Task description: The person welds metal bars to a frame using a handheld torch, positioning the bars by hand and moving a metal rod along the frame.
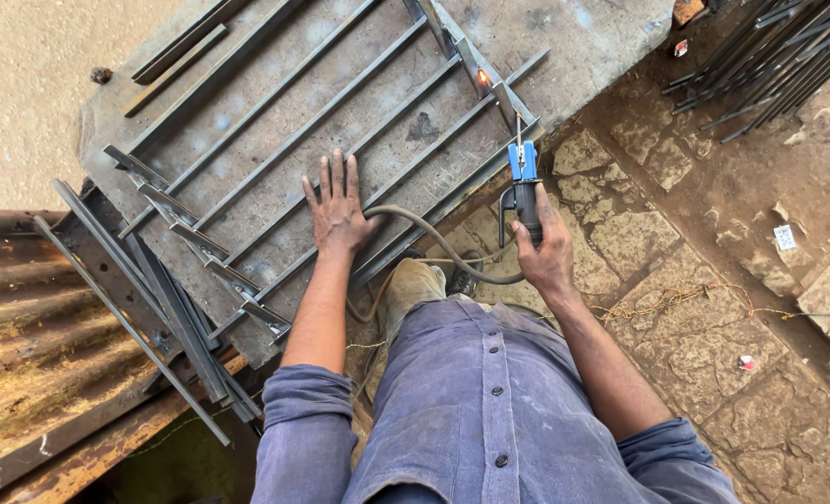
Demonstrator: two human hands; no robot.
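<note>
Rust covers the corrugated sheet [32, 336] at the far left, well apart from the grille [340, 121], which serves here as the landmark. Loose steel strips [144, 299] lean between that sheet and the grille's left end, just beside the short angle pieces that close the frame. The grille itself is a flat frame of long parallel bars, lying on a scuffed grey slab [583, 37] that reaches out past it at the upper right.

The left hand [338, 210] lies flat on the grille's near part, palm down, fingers spread and straight, pressing on the bars and gripping nothing. A grey cable [434, 238] runs from beside that hand's wrist, curves over the grille's near edge and ends at the tool in the other hand. Below the grille's near edge a worn boot [410, 285] shows, and under it the blue shirt [480, 401] with its row of buttons.

The right hand [548, 247] is just off the grille's right corner, clenched around the black handle of the electrode holder [524, 187]. The holder's blue clamp points up toward the corner and carries a thin rod [518, 129] whose tip sits at the corner rail. Farther along that same rail a small orange spot [481, 77] glows.

Right of the grille the ground is stone paving [676, 271], with a tangle of thin wire [676, 299] lying on it. A bundle of dark rods [770, 56] lies at the upper right, well apart from the grille.
</note>
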